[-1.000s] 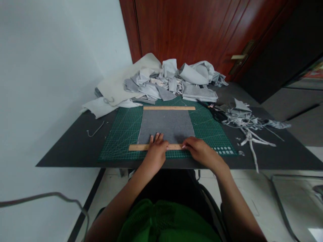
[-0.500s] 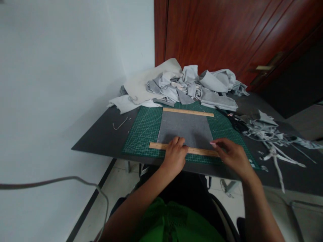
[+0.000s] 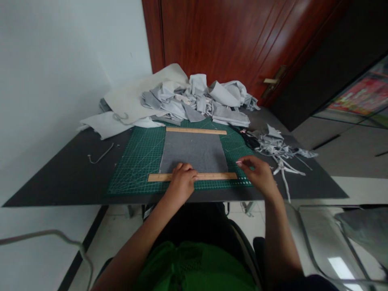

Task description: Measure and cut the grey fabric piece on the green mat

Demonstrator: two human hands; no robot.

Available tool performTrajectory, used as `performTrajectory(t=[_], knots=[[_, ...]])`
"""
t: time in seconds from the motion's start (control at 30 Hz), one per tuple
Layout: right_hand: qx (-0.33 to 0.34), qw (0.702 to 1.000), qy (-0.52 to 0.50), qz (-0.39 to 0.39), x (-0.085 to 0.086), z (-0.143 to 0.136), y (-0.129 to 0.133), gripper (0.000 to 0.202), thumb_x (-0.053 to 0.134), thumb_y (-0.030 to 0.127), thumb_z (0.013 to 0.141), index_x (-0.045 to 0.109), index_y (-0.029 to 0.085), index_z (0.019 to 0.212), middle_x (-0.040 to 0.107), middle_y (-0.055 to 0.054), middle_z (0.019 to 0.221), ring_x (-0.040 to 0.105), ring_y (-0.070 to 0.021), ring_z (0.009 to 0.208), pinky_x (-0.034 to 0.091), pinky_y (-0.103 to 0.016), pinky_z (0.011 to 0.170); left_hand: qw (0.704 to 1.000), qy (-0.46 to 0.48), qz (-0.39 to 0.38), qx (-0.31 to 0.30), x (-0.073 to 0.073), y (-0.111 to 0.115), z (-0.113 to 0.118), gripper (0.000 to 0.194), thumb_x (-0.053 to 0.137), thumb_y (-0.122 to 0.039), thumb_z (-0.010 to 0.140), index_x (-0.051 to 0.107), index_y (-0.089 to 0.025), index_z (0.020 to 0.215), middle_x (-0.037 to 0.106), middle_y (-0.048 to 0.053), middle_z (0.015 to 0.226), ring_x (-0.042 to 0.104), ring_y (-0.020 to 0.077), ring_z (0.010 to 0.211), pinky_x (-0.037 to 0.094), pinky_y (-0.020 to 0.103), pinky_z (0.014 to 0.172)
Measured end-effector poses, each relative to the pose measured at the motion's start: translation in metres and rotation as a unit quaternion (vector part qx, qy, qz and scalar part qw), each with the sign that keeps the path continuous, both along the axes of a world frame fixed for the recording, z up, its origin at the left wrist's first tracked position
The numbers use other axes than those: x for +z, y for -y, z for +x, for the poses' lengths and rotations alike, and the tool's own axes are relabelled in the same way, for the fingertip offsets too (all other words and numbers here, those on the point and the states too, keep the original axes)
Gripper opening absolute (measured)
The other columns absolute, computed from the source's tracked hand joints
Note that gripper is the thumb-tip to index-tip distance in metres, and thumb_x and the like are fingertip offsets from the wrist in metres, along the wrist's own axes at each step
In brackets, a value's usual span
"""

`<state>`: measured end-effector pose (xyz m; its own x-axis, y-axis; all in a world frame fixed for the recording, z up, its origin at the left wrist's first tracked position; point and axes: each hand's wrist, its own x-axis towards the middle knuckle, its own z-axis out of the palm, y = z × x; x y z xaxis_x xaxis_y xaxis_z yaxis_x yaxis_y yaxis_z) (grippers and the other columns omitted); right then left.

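A grey cloth piece [image 3: 194, 151] lies flat on a green cutting mat [image 3: 130, 161]. One wooden ruler [image 3: 216, 176] crosses its near edge, another wooden ruler [image 3: 197, 131] its far edge. My left hand [image 3: 184, 180] rests on the near ruler with its fingers bent together, pressing on the wood and the cloth's edge. To the right of the cloth, my right hand [image 3: 257, 171] is raised over the mat, thumb and forefinger pinching a small pinkish thing [image 3: 239, 162], too small to name.
Heaped grey and white cloth [image 3: 169, 101] lies along the table's back. Black-handled scissors [image 3: 250, 140] and tangled cloth strips [image 3: 279, 151] are at the right. A bent cord [image 3: 103, 155] lies left of the mat.
The view has swung to the right. My right hand has moved off the near ruler's right end, away from the cloth's corner, still pinching the small thing. My left hand stays on the ruler.
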<state>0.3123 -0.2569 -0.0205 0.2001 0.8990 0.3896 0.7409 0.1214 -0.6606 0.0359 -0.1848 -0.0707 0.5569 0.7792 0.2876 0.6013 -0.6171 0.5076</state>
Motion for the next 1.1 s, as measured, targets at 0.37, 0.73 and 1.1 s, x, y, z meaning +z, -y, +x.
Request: performTrajectory(t=[0.37,0.73,1.1], knots=[[-0.11,0.991,0.001,0.075,0.011,0.016,0.008,0.017,0.066,0.038,0.092,0.071,0.022,0.091,0.074,-0.006,0.086,0.069,-0.0237,0.08,0.054,-0.037,0.075,1.0,0.015,0.005,-0.016,0.0,-0.004,-0.001,0.017,0.06,-0.013,0.092,0.073,-0.019,0.084,0.066,0.005,0.093,0.055,0.0245,0.094,0.045,0.04,0.087],[-0.316,0.873,-0.114,0.353,0.026,0.028,0.018,0.023,0.071,0.043,0.09,0.069,0.02,0.093,0.065,-0.001,0.08,0.063,-0.0198,0.068,0.054,-0.037,0.069,0.999,0.02,0.017,-0.026,-0.005,-0.008,-0.003,0.017,0.059,-0.014,0.093,0.074,-0.02,0.086,0.067,0.005,0.092,0.055,0.0239,0.092,0.046,0.04,0.085],[-0.253,0.917,-0.087,0.297,0.025,0.018,0.016,0.024,0.073,0.043,0.087,0.071,0.019,0.09,0.069,-0.003,0.083,0.065,-0.0197,0.075,0.052,-0.034,0.07,0.999,0.021,0.028,-0.023,-0.005,-0.007,-0.002,0.017,0.06,-0.014,0.093,0.073,-0.02,0.084,0.066,0.004,0.092,0.055,0.024,0.093,0.046,0.039,0.086]])
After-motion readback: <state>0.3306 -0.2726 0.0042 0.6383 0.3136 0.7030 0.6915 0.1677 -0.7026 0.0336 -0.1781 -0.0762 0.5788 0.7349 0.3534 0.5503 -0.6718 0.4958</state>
